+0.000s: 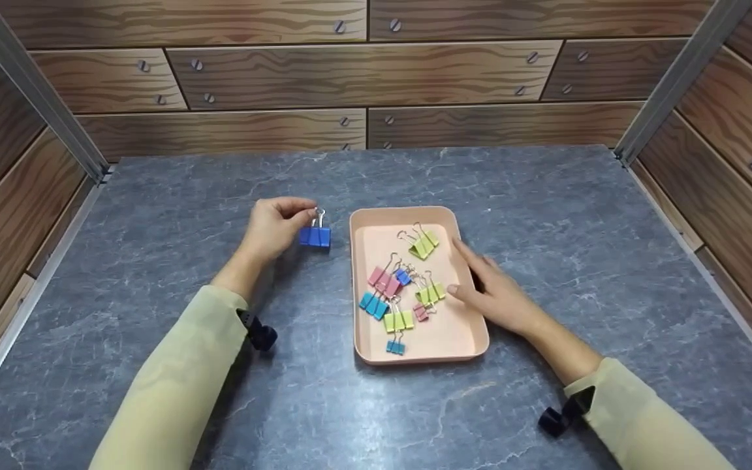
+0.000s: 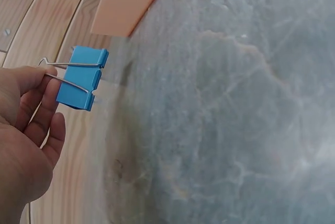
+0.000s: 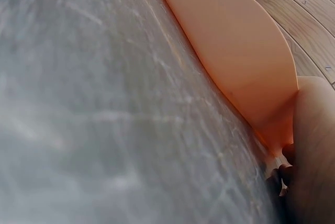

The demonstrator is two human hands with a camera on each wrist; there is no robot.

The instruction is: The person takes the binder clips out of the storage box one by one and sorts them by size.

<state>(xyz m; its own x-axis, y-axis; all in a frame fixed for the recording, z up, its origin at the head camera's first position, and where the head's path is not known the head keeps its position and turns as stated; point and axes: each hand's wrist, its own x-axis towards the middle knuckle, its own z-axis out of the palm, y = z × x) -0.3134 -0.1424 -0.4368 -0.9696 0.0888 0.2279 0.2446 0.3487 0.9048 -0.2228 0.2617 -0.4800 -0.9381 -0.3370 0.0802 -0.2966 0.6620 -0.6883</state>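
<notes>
My left hand [image 1: 275, 225] pinches a large blue binder clip [image 1: 315, 237] by its wire handles, left of the peach tray [image 1: 420, 358]. In the left wrist view the binder clip [image 2: 82, 77] hangs from thumb and fingertips, body away from the palm. My right hand [image 1: 500, 294] grips the tray's right side, thumb over the rim and fingers along the outer wall. Inside the tray lie three yellow-green binder clips [image 1: 423, 245], a large pink one [image 1: 386, 281], a small pink one [image 1: 421, 313], two teal ones [image 1: 374, 305] and a small blue one [image 1: 403, 277].
The tray stands on a grey marbled tabletop [image 1: 187, 196]. Wood-patterned panels [image 1: 363, 75] close off the back and both sides, with metal posts [image 1: 683, 78] at the rear corners.
</notes>
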